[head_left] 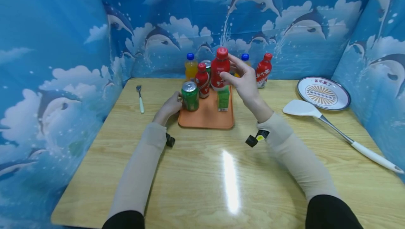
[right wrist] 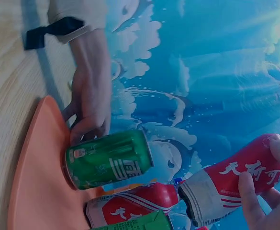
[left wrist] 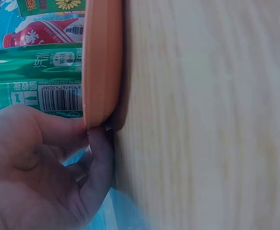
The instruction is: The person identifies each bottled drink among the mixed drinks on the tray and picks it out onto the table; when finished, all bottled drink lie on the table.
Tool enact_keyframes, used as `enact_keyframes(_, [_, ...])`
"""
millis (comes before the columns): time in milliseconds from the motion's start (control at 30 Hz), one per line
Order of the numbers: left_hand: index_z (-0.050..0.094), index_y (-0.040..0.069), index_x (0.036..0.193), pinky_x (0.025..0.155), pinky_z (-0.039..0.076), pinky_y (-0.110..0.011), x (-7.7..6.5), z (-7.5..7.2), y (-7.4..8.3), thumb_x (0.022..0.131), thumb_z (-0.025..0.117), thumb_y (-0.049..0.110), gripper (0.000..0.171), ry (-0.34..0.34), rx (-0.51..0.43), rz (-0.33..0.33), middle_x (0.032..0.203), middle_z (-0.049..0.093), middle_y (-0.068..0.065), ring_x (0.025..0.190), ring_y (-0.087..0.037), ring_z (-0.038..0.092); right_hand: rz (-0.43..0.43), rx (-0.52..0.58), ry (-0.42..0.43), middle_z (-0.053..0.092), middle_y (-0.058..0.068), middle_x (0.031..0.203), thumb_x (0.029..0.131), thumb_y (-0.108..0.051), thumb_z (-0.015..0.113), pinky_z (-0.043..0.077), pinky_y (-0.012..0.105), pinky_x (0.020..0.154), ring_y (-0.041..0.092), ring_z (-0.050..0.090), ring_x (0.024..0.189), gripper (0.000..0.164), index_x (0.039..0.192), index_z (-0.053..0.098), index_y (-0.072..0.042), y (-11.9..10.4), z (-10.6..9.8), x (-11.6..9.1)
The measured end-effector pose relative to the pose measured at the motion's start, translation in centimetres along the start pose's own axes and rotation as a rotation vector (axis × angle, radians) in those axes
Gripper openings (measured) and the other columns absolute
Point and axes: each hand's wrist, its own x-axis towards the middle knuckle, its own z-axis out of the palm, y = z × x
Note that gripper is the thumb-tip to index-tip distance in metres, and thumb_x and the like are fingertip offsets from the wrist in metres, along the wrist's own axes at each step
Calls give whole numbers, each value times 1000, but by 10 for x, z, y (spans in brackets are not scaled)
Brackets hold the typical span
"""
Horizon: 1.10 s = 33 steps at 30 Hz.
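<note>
The left hand (head_left: pixel 171 106) pinches the left rim of the orange tray (head_left: pixel 205 122), beside a green soda can (head_left: pixel 190 98); wooden tabletop (head_left: pixel 196 169) stretches before the tray's front edge. Raised over the tray, a red cola bottle (head_left: pixel 219 73) is gripped by the right hand (head_left: pixel 246 83).

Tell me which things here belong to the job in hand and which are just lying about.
Job in hand, it seems:
tray, pinched by the left hand
raised red bottle, held by the right hand
front green can, lower red bottle and green carton on the tray
perhaps the other drinks

Just lying about, apparently:
white spatula
plate
small utensil
</note>
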Motion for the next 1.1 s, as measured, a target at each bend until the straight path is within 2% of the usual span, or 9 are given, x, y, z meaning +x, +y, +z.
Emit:
enact_keyframes(67, [38,10,144,77,46,-36,0,0,1,100,42,3,45,-1,-1,-2,120,50,-16,98,-28,52,39,64,20,68,10,136,98,-10,73,62,25,74,16,67,111,57,152,58,-21,0,-6,2])
enact_keyframes(200, [38,9,143,80,47,-37,-1,0,1,101,41,4,43,-8,-5,-1,129,51,-18,103,-29,53,92,157,41,72,2,128,97,-10,74,63,27,74,16,69,110,57,151,59,-21,5,-21,5])
enact_keyframes(300, [37,8,144,82,46,-37,-1,0,1,102,40,5,42,-11,-1,6,134,51,-20,106,-30,53,104,178,29,72,1,128,97,-9,73,64,29,74,16,69,112,57,151,58,-20,9,-31,8])
enact_keyframes(500, [38,10,143,81,46,-38,-1,0,1,98,41,3,46,3,11,2,126,51,-18,103,-30,52,111,196,-15,72,1,128,98,-6,71,64,31,74,17,69,113,57,152,56,-16,13,-52,12])
enact_keyframes(767, [38,10,143,81,45,-38,-1,-1,0,97,42,2,47,4,5,8,128,51,-19,103,-30,51,104,149,-47,68,0,134,100,-8,69,64,30,74,17,66,117,57,154,52,-15,18,-73,14])
enact_keyframes(1100, [38,10,143,81,46,-37,0,-1,0,97,43,2,47,3,-3,-4,131,52,-19,105,-30,52,177,52,-15,65,0,127,101,-9,68,64,31,78,16,63,112,57,154,50,-18,34,-90,13])
